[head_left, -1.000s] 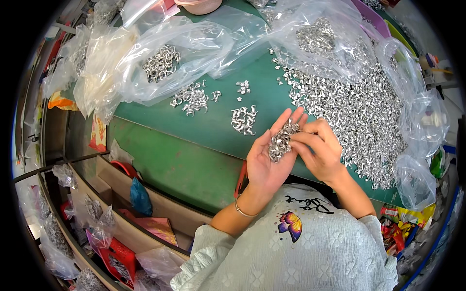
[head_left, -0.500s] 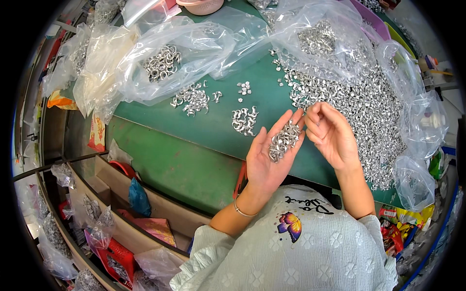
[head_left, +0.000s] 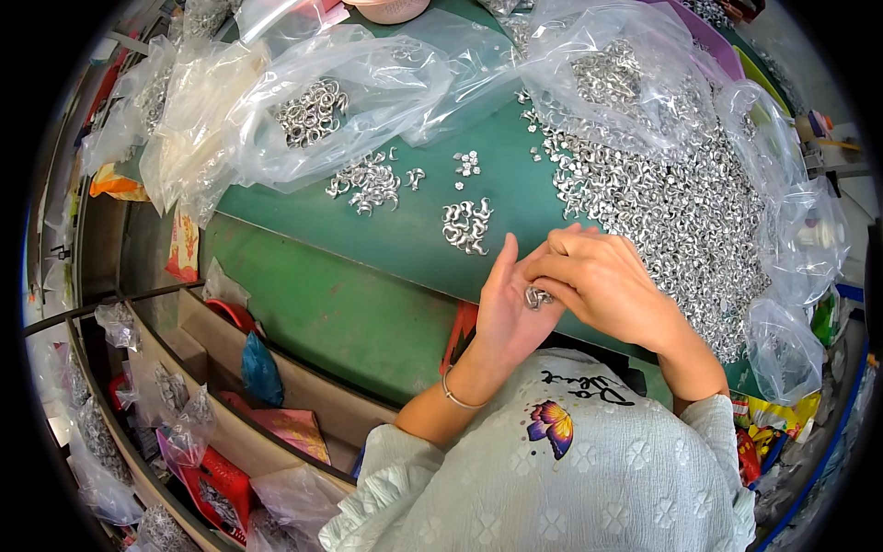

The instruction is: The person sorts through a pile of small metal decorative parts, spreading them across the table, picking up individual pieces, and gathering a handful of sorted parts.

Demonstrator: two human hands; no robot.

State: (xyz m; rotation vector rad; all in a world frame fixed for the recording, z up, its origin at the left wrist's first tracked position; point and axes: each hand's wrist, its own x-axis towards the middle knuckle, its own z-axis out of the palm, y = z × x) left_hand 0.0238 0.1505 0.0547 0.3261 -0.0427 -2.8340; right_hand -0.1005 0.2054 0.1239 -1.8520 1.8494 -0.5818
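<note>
My left hand (head_left: 502,317) is held palm up, cupping small curved silver metal pieces (head_left: 536,297). Bent over that palm, my right hand (head_left: 607,287) has its fingers curled down onto the pieces. It covers most of them, and its fingertips are partly hidden, so what they pinch cannot be made out. Just beyond my left thumb lies a small cluster of S-shaped metal pieces (head_left: 467,226) on the green tabletop (head_left: 405,241). A big heap of similar silver pieces (head_left: 690,221) spreads to the right of my right hand.
Clear plastic bags (head_left: 386,78) line the far side, one containing curved pieces (head_left: 313,112). Loose curved pieces (head_left: 366,184) and tiny flower-like pieces (head_left: 467,164) lie mid-table. Lower left, a compartmented drawer (head_left: 317,405) holds a blue packet (head_left: 263,370) and a red basket (head_left: 221,483).
My right hand has come down and left, over my left palm, its fingers curling onto the metal pieces there. Those pieces, visible before, are now mostly covered.
</note>
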